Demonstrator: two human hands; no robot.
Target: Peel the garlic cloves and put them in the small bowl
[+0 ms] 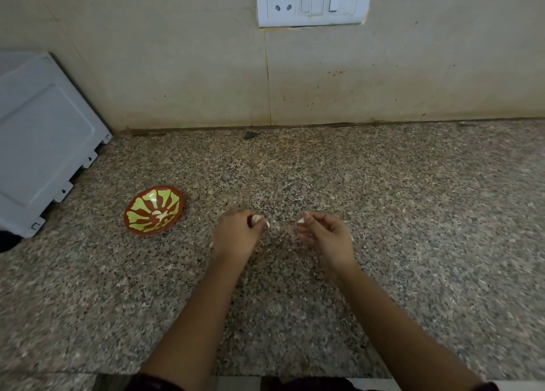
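My left hand (237, 236) hovers over the speckled granite counter and pinches a pale garlic clove (257, 219) between thumb and fingers. A short gap to its right, my right hand (324, 234) pinches a small white scrap of garlic skin (301, 221) at its fingertips. The small bowl (154, 210), red-brown with a yellow-green leaf pattern, stands on the counter to the left of my left hand, and something small and pale lies inside it. A tiny white flake (277, 228) lies on the counter between my hands.
A grey appliance casing (44, 143) stands at the far left against the tiled wall. A white socket and switch plate (312, 1) is on the wall above. A small dark speck (250, 135) lies near the wall edge. The counter's front edge (236, 376) runs below my forearms.
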